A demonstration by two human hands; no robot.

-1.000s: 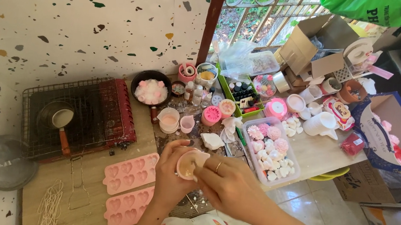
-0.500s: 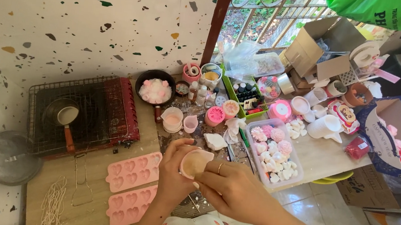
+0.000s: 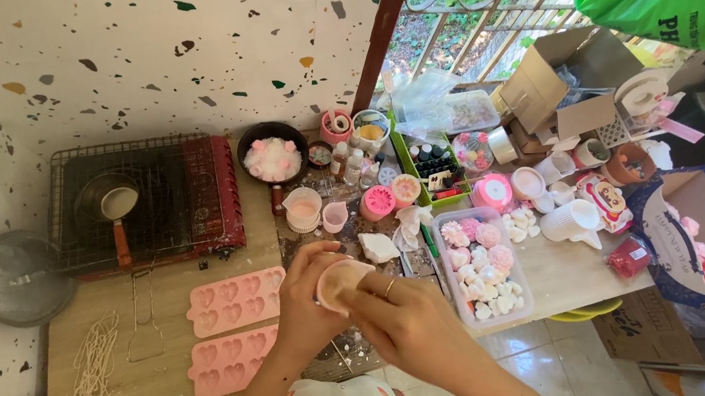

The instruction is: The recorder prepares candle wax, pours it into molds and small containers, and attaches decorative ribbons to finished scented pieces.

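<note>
My left hand (image 3: 303,300) grips a small pink measuring cup (image 3: 341,280) with pale liquid inside, held above the table's front edge. My right hand (image 3: 405,319), with a ring on one finger, is at the cup's right rim, fingers pinched together over it; whether they hold a thin stirrer is hidden. Two pink heart-shaped silicone moulds (image 3: 235,300) lie on the wooden table just left of my left hand.
A red portable stove (image 3: 149,201) with a small pan (image 3: 109,201) is at left, beside a round metal lid (image 3: 16,279) and white wicks (image 3: 90,363). A clear tray of pink and white pieces (image 3: 478,261), small cups, bottles, boxes and a barred window are behind.
The cup has tilted a little toward me and my right hand's fingers have shifted up over its rim. The view has barely moved.
</note>
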